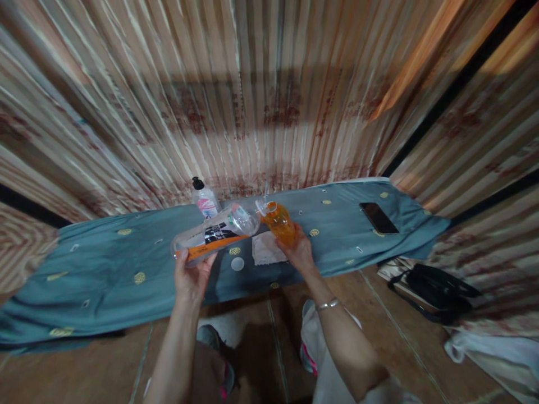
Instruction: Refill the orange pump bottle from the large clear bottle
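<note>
My left hand [193, 272] is closed around the lower end of a large clear plastic bottle [219, 231] with a black and orange label. This bottle lies tilted in the air, its mouth end toward the right. In my right hand [300, 249] is a smaller clear bottle of orange liquid [278, 223], tipped to the left, its neck close to the larger bottle's top end. Whether the two bottles touch I cannot tell. Below them, a folded pale cloth [267, 249] lies on the blue-green tablecloth [160, 269], beside a small round translucent disc [237, 264].
Behind the large bottle stands a clear bottle with a black top and pink label [205, 197]. A black phone [379, 217] lies at the table's right. A black bag [433, 289] rests on the floor at right. Striped curtains [269, 101] hang behind and at both sides.
</note>
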Available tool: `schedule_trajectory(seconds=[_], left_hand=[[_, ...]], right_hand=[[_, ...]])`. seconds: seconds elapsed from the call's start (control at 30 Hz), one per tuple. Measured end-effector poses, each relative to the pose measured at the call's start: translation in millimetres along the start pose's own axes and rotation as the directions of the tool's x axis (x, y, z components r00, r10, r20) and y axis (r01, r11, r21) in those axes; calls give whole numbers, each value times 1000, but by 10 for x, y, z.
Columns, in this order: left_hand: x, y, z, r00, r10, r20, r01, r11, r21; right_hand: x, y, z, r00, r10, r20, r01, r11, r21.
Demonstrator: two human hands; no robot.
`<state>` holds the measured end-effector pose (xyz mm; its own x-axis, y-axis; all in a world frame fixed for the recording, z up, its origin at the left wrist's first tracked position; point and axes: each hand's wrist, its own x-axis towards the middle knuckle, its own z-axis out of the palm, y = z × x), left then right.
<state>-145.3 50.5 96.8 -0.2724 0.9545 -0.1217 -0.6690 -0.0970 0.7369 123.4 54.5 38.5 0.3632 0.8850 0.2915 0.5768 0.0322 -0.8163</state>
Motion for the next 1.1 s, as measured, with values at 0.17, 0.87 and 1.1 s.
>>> schedule_trajectory(seconds=[0.17, 0.87, 1.1], left_hand=[[109, 56, 0, 1000, -2, -20, 3, 1000, 10], [250, 49, -13, 995, 100, 9, -101, 991, 91], [243, 86, -27, 976, 216, -6, -211, 959, 188]], right_hand=[[6, 24, 42, 1000, -12, -16, 12, 1000, 6], [-43, 64, 70, 998, -43, -56, 41, 999, -36], [-77, 176, 103, 992, -103, -79, 98, 993, -63]])
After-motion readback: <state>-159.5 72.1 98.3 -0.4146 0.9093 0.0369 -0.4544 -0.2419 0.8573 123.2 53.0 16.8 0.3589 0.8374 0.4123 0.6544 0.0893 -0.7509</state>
